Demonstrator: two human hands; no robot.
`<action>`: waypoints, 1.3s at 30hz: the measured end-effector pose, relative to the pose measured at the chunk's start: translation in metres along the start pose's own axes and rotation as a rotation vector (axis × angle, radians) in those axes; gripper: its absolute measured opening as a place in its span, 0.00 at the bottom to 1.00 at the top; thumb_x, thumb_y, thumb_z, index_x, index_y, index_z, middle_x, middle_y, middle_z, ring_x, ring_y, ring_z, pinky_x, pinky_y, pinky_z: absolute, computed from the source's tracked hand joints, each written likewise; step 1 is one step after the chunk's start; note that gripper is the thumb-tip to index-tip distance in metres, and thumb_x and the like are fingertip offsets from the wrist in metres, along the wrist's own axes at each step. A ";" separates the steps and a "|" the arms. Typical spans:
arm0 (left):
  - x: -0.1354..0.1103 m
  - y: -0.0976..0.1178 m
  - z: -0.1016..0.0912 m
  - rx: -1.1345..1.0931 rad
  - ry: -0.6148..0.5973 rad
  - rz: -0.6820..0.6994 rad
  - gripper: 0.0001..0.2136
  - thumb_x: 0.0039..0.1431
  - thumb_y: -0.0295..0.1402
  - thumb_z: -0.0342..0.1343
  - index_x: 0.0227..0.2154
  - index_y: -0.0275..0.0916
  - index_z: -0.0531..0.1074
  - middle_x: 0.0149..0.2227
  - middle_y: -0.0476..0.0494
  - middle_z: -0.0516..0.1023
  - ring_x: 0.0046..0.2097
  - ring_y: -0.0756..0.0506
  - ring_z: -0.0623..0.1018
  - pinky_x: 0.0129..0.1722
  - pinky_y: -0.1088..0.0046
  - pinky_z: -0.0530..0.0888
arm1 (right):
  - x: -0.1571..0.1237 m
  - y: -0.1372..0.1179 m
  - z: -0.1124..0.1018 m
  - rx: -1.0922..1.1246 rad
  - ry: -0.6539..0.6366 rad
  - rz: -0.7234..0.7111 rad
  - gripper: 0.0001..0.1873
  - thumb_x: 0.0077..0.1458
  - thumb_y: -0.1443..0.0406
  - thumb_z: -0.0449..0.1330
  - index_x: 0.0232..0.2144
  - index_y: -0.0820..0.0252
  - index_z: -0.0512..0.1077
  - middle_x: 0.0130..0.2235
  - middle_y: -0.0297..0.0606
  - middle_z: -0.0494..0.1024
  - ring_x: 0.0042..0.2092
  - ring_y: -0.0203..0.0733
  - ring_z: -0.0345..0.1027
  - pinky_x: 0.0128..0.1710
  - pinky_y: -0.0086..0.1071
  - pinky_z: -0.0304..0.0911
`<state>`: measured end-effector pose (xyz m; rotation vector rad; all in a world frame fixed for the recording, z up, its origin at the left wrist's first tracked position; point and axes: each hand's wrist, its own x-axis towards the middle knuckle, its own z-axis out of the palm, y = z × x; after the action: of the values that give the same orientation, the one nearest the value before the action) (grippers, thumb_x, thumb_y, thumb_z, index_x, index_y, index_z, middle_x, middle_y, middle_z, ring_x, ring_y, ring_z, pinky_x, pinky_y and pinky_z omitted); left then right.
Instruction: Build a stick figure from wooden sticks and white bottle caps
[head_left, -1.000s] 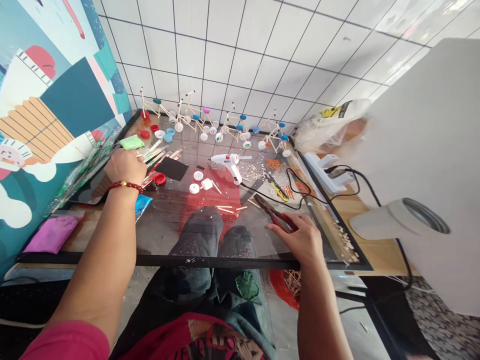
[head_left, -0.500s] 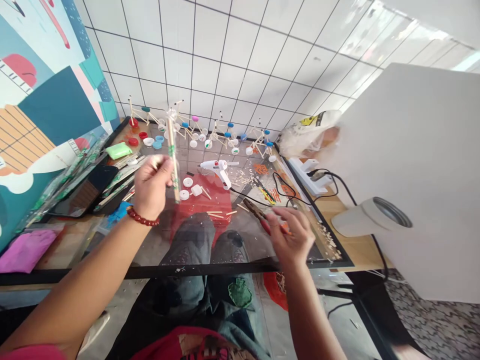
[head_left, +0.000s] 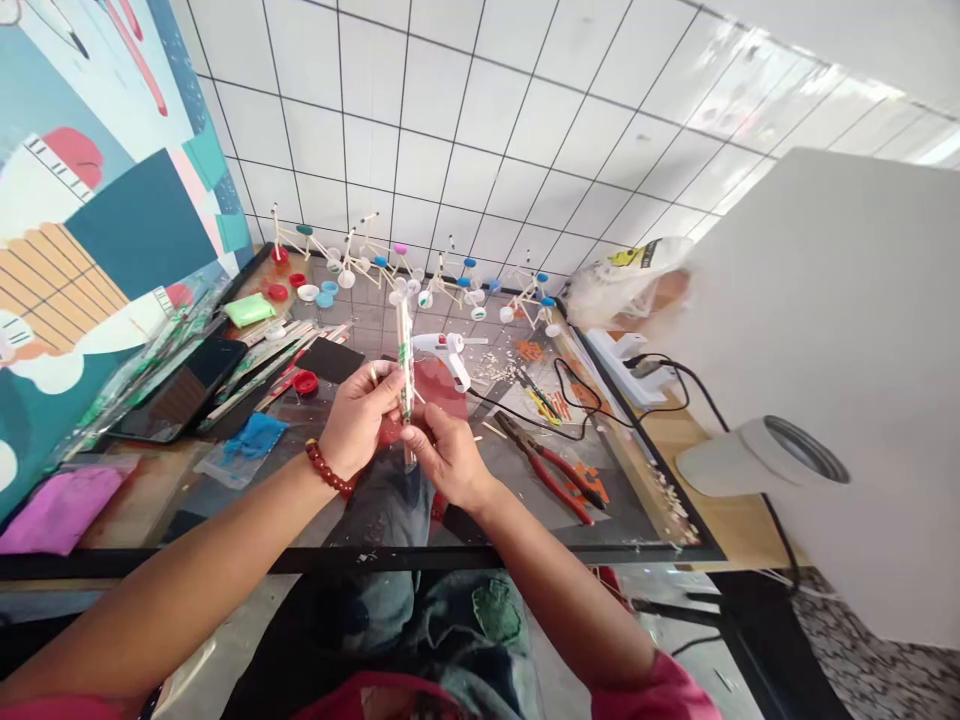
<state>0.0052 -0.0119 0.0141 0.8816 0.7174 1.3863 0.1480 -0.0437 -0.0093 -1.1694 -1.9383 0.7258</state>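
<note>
Held upright over the middle of the table is a packet of chopsticks (head_left: 405,345) in a clear wrapper with green print. My left hand (head_left: 364,415) is closed on it from the left, thumb against the wrapper. On the other side, my right hand (head_left: 448,455) pinches its lower part. Just behind the packet lies a white hot glue gun (head_left: 444,350). A pair of pliers (head_left: 551,462) with red handles rests on the table, right of my right hand.
Small stick-and-bottle-cap models (head_left: 457,285) stand along the back edge. Left are a black phone (head_left: 184,390), wrapped chopsticks (head_left: 262,365) and a pink packet (head_left: 67,505). A black cord (head_left: 517,412) crosses toward a white power strip (head_left: 626,365); a grey cup-shaped container (head_left: 757,455) stands right.
My right hand has left the pliers on the table and moved left to the packet. My left hand has brought the packet right and lower, toward the middle.
</note>
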 end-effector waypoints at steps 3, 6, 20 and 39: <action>0.001 0.002 0.002 -0.031 0.007 -0.021 0.16 0.44 0.41 0.72 0.26 0.36 0.74 0.18 0.55 0.64 0.20 0.56 0.62 0.19 0.80 0.60 | -0.003 -0.001 -0.001 -0.037 -0.061 0.004 0.13 0.65 0.57 0.52 0.29 0.56 0.63 0.24 0.31 0.67 0.26 0.34 0.57 0.29 0.28 0.52; 0.006 0.007 0.000 -0.029 0.074 0.028 0.17 0.47 0.45 0.70 0.30 0.35 0.78 0.18 0.55 0.63 0.19 0.56 0.60 0.18 0.80 0.59 | -0.007 -0.003 -0.002 -0.034 -0.137 -0.010 0.15 0.63 0.60 0.52 0.24 0.55 0.55 0.21 0.27 0.58 0.24 0.33 0.49 0.27 0.29 0.46; -0.012 -0.016 0.004 0.399 -0.131 0.071 0.14 0.57 0.44 0.62 0.26 0.37 0.79 0.24 0.48 0.73 0.27 0.52 0.69 0.26 0.77 0.66 | -0.011 -0.003 0.004 0.270 0.088 0.127 0.21 0.65 0.51 0.51 0.24 0.55 0.57 0.21 0.28 0.58 0.24 0.33 0.48 0.25 0.30 0.46; 0.043 0.091 -0.067 -0.552 0.419 0.182 0.22 0.73 0.40 0.43 0.22 0.37 0.61 0.15 0.58 0.53 0.16 0.56 0.52 0.15 0.82 0.54 | -0.006 -0.007 -0.038 0.464 -0.122 0.279 0.21 0.60 0.49 0.57 0.25 0.57 0.62 0.21 0.25 0.58 0.23 0.31 0.48 0.24 0.28 0.45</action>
<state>-0.0958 0.0360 0.0609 0.2225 0.5245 1.8409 0.1774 -0.0486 0.0152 -1.1261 -1.5901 1.3396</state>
